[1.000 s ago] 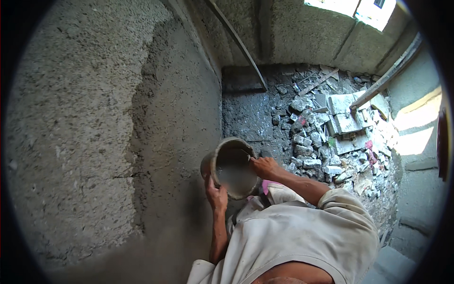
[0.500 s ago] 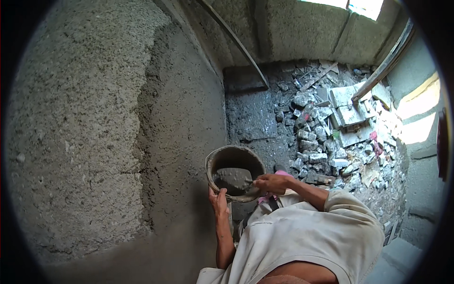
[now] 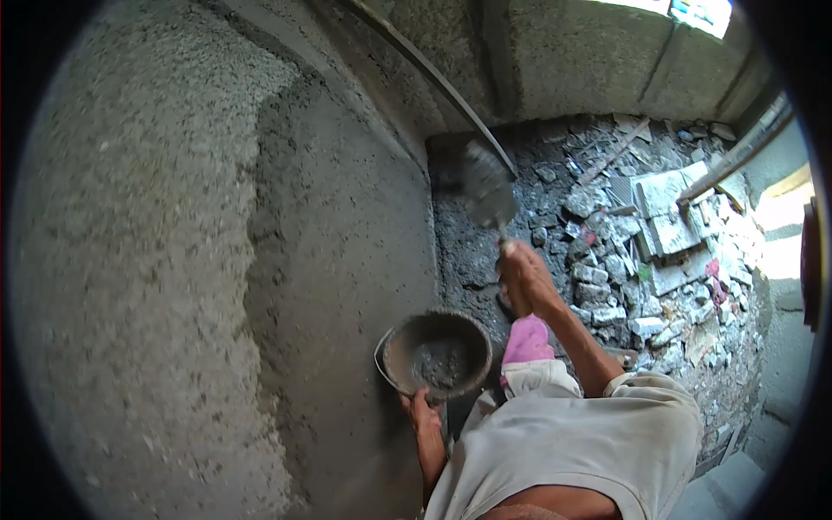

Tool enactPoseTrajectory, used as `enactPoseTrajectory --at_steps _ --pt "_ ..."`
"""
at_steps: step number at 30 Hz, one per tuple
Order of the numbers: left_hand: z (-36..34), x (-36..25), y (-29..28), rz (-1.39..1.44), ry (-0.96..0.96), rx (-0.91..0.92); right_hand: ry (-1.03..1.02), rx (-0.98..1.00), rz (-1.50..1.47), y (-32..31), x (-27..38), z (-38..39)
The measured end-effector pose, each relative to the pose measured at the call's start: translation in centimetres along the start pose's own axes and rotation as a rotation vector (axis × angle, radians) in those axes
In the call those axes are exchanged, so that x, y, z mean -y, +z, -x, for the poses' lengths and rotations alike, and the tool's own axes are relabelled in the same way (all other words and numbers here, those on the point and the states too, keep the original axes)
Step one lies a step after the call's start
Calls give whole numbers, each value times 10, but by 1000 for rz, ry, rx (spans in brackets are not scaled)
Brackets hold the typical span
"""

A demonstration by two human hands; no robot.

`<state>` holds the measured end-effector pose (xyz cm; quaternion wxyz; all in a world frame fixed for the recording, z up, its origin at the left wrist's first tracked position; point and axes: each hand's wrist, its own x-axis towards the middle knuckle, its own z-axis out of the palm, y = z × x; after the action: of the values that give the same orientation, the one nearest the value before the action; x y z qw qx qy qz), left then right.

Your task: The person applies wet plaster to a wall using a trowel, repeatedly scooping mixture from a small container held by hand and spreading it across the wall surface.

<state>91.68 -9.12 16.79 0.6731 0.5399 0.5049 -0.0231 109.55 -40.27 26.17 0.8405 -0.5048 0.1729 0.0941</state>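
A round mortar bucket (image 3: pixel 475 338) with a thin wire handle is held close to the wall on my left. My left hand (image 3: pixel 422 411) grips its near rim, thumb over the edge. Some wet grey mortar (image 3: pixel 439 366) lies at the bottom of the bucket. Beyond the bucket, my right hand (image 3: pixel 526 276) is wrapped round the handle of a trowel (image 3: pixel 491 196). The trowel's blade points away from me and is smeared by motion; whether it carries mortar is hard to tell.
Smooth damp plaster (image 3: pixel 347 260) covers part of the left wall, beside a rough bare stretch (image 3: pixel 156 243). A long strip (image 3: pixel 433 74) leans in the far corner. Broken rubble (image 3: pixel 598 286) and pale slabs (image 3: pixel 667 208) lie on the right, with a pole (image 3: pixel 737 160) above them.
My right hand has lifted the trowel out of the bucket and swung it forward. The bucket, still in my left hand, sits slightly lower in view, and its inside now shows.
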Motion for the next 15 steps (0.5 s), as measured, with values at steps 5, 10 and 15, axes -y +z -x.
enactPoseTrajectory --at_steps 5,10,15 --pt "-13 -6 11 65 -53 -187 -431 -365 118 17 28 -178" --pt "7 -37 73 102 1 -325 -496 -727 297 90 -7 -348" --pt "-27 -35 58 26 -166 -330 -545 233 102 287 53 -247"
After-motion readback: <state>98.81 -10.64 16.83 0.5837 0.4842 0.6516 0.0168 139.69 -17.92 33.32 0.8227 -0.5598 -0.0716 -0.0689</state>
